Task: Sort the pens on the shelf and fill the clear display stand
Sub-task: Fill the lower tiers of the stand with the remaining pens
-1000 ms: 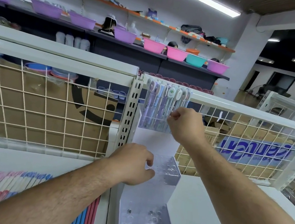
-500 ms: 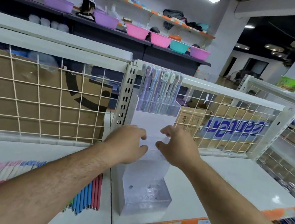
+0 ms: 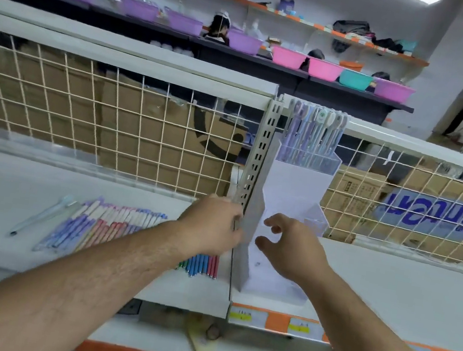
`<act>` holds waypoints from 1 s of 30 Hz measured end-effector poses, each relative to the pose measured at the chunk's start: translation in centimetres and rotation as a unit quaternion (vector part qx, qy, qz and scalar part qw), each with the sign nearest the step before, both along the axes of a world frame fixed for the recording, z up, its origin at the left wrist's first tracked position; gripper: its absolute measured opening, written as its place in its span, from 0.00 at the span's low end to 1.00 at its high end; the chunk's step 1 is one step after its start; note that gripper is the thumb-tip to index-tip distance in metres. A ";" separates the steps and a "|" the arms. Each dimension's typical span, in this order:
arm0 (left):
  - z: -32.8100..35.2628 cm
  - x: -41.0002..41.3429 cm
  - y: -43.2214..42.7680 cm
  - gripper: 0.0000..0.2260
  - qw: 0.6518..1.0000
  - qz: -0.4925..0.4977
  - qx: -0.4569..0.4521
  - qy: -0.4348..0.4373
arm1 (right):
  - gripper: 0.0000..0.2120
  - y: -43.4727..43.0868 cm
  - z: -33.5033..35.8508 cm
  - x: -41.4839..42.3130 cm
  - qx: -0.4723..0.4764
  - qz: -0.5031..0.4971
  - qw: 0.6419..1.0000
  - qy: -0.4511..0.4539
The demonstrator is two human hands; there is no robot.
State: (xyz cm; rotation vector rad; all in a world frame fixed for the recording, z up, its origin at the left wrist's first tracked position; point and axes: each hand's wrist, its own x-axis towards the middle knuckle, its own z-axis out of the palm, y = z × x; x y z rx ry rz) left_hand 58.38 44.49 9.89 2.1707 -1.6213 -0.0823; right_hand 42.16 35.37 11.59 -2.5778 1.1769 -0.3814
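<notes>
The left hand [image 3: 211,224] curls round the left edge of the clear display stand [image 3: 293,185], likely steadying it; the right hand [image 3: 292,251] hovers spread before its middle tier. At 12 o'clock the top tier holds upright pens [image 3: 312,133]; unsorted loose pens [image 3: 124,224] lie at 9 o'clock on the shelf [image 3: 389,287]

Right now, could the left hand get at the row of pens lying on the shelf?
Likely yes: the left hand is at the display stand, right beside the row of pens, nothing between.

blue lettering on the cardboard box [image 3: 444,215] is unreadable.
</notes>
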 end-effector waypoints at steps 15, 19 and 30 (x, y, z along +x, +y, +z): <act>-4.7 8.6 15.3 0.19 0.994 0.100 0.039 0.038 | 0.21 12.5 -4.1 11.4 0.040 0.115 0.992 0.023; -6.0 15.0 19.1 0.18 0.992 0.111 0.054 0.030 | 0.21 16.4 -5.4 18.1 0.053 0.136 0.989 0.020; -9.9 30.9 24.5 0.16 0.981 0.121 0.148 0.039 | 0.19 22.4 -9.6 32.9 0.123 0.099 0.986 0.046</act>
